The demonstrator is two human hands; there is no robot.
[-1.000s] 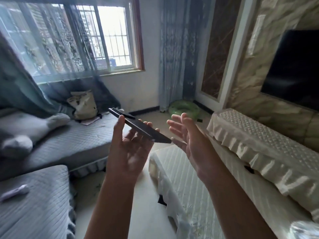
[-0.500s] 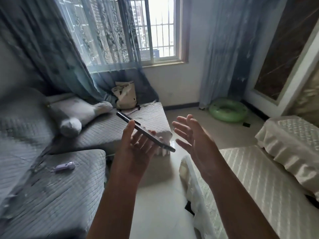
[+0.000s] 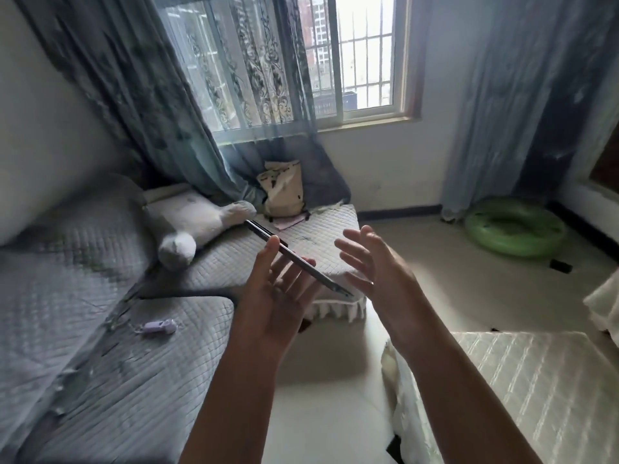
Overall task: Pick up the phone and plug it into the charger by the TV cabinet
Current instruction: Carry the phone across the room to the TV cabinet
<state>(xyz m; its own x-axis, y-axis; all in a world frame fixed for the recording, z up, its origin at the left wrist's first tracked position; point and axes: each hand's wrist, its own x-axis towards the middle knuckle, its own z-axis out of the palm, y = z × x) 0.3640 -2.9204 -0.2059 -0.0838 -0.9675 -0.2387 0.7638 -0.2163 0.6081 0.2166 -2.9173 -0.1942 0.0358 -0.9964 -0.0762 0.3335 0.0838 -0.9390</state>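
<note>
A thin dark phone [image 3: 301,261] lies edge-on across the fingers of my left hand [image 3: 271,296], tilted down toward the right. The thumb presses its upper edge, so the hand grips it at chest height above the sofa's corner. My right hand [image 3: 375,266] hovers just right of the phone's lower end, palm turned inward, fingers spread, holding nothing. No charger or TV cabinet shows in this view.
A grey quilted L-shaped sofa [image 3: 83,329] fills the left, with a plush toy [image 3: 191,226], a bag [image 3: 283,192] and a small purple gadget [image 3: 157,327] on it. A cream-covered table [image 3: 519,390] sits lower right. A green swim ring [image 3: 516,231] lies on the floor by the curtain.
The view has swung left: the TV and its covered cabinet have left the frame and more sofa shows. Both hands keep their pose, phone still in the left.
</note>
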